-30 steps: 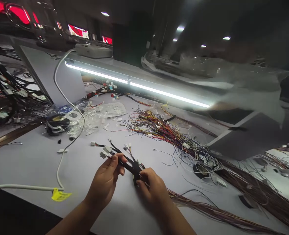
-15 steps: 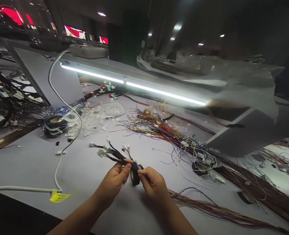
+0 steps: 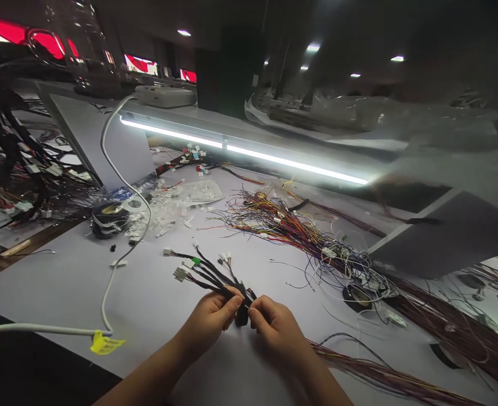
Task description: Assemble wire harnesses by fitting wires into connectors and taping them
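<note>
A wire harness with black-wrapped branches lies across both hands, its white connectors and one green piece fanning out to the upper left. My left hand is closed around the wrapped trunk, thumb on top. Close beside it, my right hand is closed on the harness too, thumb and forefinger pinched at the wrapped part. Between the hands hangs a roll of black tape, seen nearly edge-on. The fingers partly hide where the tape meets the harness. Past my right wrist, a bundle of coloured wires runs along the table.
A big heap of loose coloured wires spreads behind the hands toward the right. Another tape roll lies by it. Bagged connectors are at the back left. A white cable with a yellow tag crosses the left side, below a lamp.
The view has shifted slightly, so the scene sits further right. The tape roll has turned from showing its inner core to nearly edge-on. Both hands remain closed at the harness.
</note>
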The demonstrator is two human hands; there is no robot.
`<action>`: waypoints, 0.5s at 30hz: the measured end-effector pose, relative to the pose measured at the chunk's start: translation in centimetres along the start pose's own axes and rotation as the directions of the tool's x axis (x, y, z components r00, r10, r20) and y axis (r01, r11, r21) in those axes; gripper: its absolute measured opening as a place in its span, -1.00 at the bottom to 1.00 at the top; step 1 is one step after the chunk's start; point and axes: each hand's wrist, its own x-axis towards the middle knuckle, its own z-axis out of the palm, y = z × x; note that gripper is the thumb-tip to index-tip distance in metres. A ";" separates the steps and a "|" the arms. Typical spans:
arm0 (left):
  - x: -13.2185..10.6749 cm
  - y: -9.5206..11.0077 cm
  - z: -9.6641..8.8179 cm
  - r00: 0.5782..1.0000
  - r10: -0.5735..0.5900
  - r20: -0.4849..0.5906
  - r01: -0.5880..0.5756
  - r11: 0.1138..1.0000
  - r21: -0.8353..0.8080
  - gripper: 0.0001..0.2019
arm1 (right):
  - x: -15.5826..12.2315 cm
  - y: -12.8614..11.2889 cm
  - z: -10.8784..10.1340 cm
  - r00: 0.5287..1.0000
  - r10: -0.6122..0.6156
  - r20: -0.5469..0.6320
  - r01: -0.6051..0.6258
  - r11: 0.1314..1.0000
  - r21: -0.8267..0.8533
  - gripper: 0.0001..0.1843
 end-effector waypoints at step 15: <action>-0.2 0.6 -0.4 0.996 0.017 0.084 -0.024 0.996 0.086 -0.76 | 0.6 -1.4 -1.8 0.927 0.131 0.353 -0.206 0.961 0.186 -0.61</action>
